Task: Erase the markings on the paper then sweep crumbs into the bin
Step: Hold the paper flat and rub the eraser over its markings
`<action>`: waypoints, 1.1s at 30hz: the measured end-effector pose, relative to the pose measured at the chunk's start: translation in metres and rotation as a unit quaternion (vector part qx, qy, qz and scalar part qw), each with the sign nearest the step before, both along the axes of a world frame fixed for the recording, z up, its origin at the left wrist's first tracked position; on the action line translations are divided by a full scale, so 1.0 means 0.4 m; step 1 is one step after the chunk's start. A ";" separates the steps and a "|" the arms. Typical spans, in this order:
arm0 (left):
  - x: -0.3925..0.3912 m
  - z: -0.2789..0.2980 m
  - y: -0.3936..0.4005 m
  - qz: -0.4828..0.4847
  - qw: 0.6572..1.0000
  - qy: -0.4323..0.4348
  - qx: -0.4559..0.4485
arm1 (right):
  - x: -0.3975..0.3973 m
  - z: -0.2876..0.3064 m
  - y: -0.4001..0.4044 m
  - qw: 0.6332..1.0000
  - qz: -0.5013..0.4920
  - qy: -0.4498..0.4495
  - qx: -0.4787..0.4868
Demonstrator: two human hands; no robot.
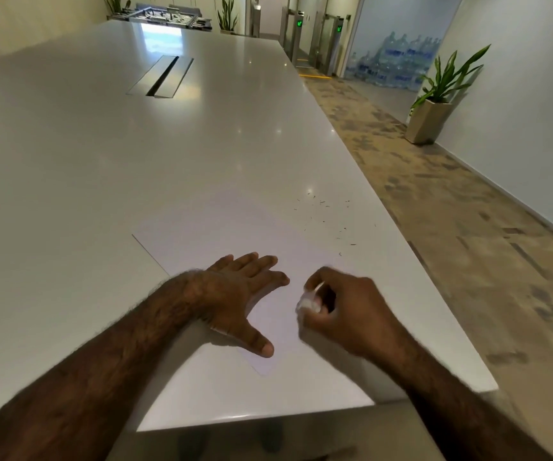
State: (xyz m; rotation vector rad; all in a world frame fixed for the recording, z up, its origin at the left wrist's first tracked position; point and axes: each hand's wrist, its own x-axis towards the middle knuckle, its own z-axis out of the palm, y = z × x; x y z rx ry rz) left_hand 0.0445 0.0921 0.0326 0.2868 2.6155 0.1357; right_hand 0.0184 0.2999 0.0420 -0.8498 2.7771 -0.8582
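Your left hand (235, 294) lies flat with fingers spread and straight, pressing down on the paper (228, 224), thumb stretched back toward you. Your right hand (345, 307) sits just beside it on the same sheet, fingers curled around a small white eraser (308, 302) whose end meets the paper; the hand is blurred. Most of the sheet lies ahead of both hands on the white table (102, 161), one corner reaching back past your left thumb. No markings can be made out on the paper. Dark crumbs (328, 214) are scattered on the table ahead of your right hand and off to its right, just beyond the paper's edge. Farther ahead of your left hand, a cable slot (160, 76) is set into the tabletop. Well off to the right of your right hand, a potted plant (434, 104) stands on the carpet by the wall.
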 end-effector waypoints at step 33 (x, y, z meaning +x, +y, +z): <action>-0.009 -0.023 -0.008 -0.007 0.999 -0.046 0.004 | -0.010 -0.028 0.019 0.998 0.010 0.064 0.006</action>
